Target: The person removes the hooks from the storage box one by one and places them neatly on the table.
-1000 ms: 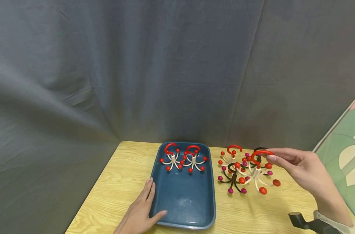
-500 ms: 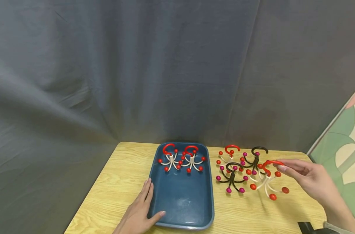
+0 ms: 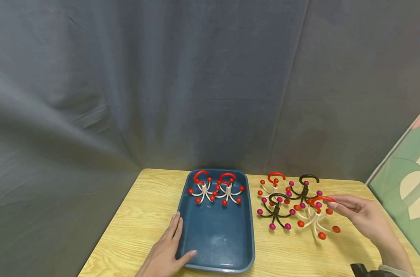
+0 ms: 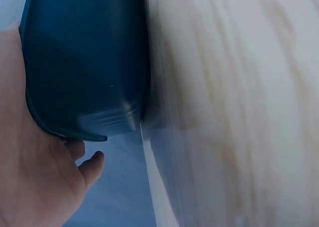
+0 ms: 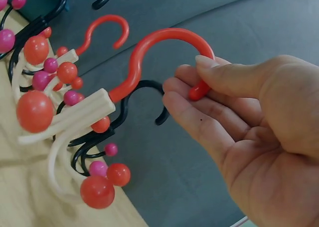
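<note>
My right hand (image 3: 365, 217) pinches the tip of the red hook on a white hanger (image 3: 316, 216) between thumb and fingers. In the right wrist view this hanger (image 5: 94, 107) has curved arms ending in red balls. Another white hanger (image 3: 275, 189) stands behind on the table, beside two black hangers (image 3: 276, 209) with magenta balls. My left hand (image 3: 164, 246) rests at the near left corner of a dark blue tray (image 3: 216, 231), fingers straight along its side and thumb over the front rim. Two white hangers (image 3: 204, 187) with red hooks stand at the tray's far end.
The light wooden table (image 3: 126, 219) ends at a grey curtain (image 3: 210, 96) behind. A panel with a green leaf pattern (image 3: 407, 181) stands along the right side. A dark device (image 3: 360, 269) is worn at my right wrist.
My right hand has carried the white hanger right and toward me, away from over the black hangers, then slightly lower. My left hand stays on the tray.
</note>
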Motion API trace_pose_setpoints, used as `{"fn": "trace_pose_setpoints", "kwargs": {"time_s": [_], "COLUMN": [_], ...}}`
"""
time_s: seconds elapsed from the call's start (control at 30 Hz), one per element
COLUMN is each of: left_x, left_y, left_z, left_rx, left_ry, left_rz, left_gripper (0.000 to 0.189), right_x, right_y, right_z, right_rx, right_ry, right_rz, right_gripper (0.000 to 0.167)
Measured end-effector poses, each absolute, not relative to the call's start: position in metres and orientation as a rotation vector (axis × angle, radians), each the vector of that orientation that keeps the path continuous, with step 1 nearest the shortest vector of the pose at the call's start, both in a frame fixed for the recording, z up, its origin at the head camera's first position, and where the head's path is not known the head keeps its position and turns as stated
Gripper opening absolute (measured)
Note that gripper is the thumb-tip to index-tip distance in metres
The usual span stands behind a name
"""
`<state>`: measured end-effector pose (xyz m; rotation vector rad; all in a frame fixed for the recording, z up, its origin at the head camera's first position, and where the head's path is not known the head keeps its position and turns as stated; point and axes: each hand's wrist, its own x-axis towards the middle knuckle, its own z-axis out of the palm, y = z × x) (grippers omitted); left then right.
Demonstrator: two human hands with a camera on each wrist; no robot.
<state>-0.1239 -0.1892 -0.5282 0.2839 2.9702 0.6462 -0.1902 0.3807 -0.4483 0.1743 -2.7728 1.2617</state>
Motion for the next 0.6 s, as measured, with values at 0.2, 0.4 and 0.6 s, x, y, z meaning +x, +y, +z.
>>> {"fn": "trace_pose_setpoints", "kwargs": {"time_s": [0.2, 0.4, 0.6], "left_x": [-0.125, -0.125, -0.124], "left_y": [-0.188, -0.188, -0.188], "left_z": [-0.528, -0.527, -0.528], "left_rx": [0.268, 0.261, 0.257], "left_ry": [2.954, 2.947, 2.948], "left_rz": [0.652, 0.666, 0.657], "left_gripper": [0.115, 0.115, 0.114], "right_x": [-0.197, -0.199, -0.200], "right_y": [0.380, 0.380, 0.381], "right_z": [-0.458, -0.466, -0.471], "right_rx": [0.167, 0.199, 0.176], "right_ry": [-2.786, -2.766, -2.791], "right_rz": [1.241, 1.275, 1.302], "right_gripper": [0.041, 0.037, 0.039]}}
